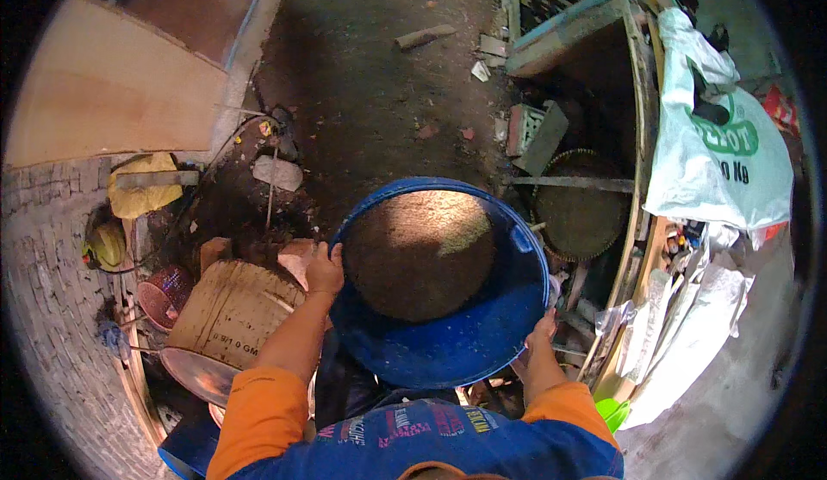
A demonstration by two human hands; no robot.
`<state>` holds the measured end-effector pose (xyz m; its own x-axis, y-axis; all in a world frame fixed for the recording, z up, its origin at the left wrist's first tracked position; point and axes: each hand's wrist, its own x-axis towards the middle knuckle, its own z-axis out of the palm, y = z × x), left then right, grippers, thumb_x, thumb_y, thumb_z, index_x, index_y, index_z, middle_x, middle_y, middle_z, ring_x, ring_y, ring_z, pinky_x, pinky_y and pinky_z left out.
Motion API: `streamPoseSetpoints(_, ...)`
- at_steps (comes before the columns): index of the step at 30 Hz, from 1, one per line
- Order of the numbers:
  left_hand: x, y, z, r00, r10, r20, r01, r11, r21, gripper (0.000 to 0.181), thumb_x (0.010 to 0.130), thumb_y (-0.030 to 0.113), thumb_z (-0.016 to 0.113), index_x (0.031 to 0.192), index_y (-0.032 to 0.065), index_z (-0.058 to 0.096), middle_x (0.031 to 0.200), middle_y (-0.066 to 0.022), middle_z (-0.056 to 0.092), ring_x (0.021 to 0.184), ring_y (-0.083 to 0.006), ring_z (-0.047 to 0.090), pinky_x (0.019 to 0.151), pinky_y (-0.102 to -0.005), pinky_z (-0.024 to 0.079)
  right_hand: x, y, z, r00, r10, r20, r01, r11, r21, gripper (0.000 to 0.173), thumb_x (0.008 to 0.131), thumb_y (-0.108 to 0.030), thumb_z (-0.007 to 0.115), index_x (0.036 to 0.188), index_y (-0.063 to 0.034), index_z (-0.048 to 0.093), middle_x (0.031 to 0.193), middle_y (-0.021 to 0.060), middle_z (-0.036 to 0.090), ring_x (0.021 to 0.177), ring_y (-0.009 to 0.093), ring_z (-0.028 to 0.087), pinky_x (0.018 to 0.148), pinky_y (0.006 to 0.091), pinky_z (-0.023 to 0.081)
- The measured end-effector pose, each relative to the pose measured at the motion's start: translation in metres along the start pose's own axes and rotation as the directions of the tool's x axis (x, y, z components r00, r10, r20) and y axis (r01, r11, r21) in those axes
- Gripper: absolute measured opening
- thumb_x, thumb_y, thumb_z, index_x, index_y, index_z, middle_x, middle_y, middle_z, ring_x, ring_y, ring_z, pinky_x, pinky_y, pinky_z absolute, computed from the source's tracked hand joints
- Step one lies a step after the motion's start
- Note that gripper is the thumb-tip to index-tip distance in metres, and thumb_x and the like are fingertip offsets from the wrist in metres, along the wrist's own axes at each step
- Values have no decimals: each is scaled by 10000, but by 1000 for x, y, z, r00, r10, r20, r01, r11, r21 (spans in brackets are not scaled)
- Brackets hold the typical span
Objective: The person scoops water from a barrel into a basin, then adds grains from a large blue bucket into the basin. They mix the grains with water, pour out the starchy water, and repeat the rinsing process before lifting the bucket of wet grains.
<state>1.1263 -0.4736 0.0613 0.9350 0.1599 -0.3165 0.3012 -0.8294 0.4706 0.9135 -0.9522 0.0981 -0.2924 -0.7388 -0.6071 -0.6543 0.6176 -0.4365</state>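
A large round blue plastic tub [413, 357] is directly in front of my body. Inside it is a brown mass [413, 273], partly lit by a bright patch; whether it is loose material or murky liquid I cannot tell. My left hand [325, 267] grips the rim on the left side. Lower on the opposite side, my right hand [544, 328] holds the rim, with some of its fingers hidden behind the wall. The tub's underside is out of sight.
At left are a cardboard box [239, 305], a red basket [165, 296] and a round metal pan [200, 373]. A white sack [717, 138] lies along the wooden ledge [636, 247] on the right. Across the dark floor [375, 92] lies a short wooden piece [425, 37].
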Motion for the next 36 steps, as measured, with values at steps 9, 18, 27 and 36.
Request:
streamPoseSetpoints(9,-1,-5,-9,1000,16,-4,-16,990,-143,385,956,440,469,922,58,501,856,-232,613,812,-471,571,687,-545,440,25,9,12,987,-102,126,102,995,10,446,878,-416,509,1087,-42,634,1050,117,655,879,289,627,843,433,499)
streamPoseSetpoints(18,21,-44,-32,990,-141,4,140,975,-174,503,980,475,408,1059,11,583,1031,-279,610,995,-478,544,912,-531,375,-40,-44,52,905,-321,280,337,941,-11,504,896,-427,468,1117,-1,621,1012,139,667,872,325,626,791,466,489)
streamPoseSetpoints(27,-32,-24,-7,936,-336,-102,308,926,-220,538,990,425,407,1148,-69,553,1115,-301,593,1075,-464,533,911,-479,417,-64,-158,126,835,-498,236,539,650,-536,577,944,-427,329,1184,28,590,1234,216,582,1140,378,540,962,446,400)
streamPoseSetpoints(36,-51,12,41,924,-283,-258,231,949,-215,565,997,425,377,1215,-79,511,1159,-324,565,1100,-479,519,937,-485,407,-15,-214,184,822,-533,201,502,511,-697,685,953,-512,234,1200,10,602,1260,212,580,1187,373,538,1007,453,400)
